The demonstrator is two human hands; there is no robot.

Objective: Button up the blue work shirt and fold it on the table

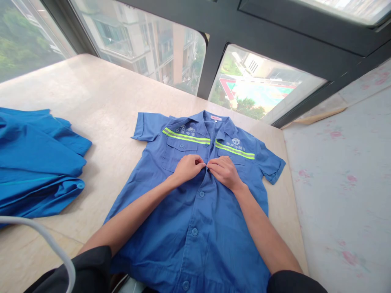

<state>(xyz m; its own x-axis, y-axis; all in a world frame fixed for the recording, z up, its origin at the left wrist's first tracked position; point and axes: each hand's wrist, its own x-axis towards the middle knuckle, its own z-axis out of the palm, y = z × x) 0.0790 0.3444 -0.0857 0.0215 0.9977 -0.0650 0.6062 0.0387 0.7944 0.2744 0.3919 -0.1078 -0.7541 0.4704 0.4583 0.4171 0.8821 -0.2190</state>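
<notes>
A blue short-sleeved work shirt (165, 211) lies spread face up, its collar toward the window. Yellow-green reflective strips cross the chest above two flap pockets. My left hand (190, 167) and my right hand (224, 171) meet at the front placket, just below chest height. Thumb and fingers of each are pinched on the shirt's front edges, the fingertips almost touching. Whether a button sits between them is hidden. Below my hands, a button (202, 194), another button (194, 231) and a lowest button (185, 285) show along the placket. The collar stands open at the neck.
The shirt rests on a pale stone sill (113, 93). At the left lies a heap of brighter blue clothing (39, 158). A white cable (51, 240) curves through the lower left corner. Dark window frames (214, 61) rise behind, and a flower-patterned wall (342, 195) borders the right.
</notes>
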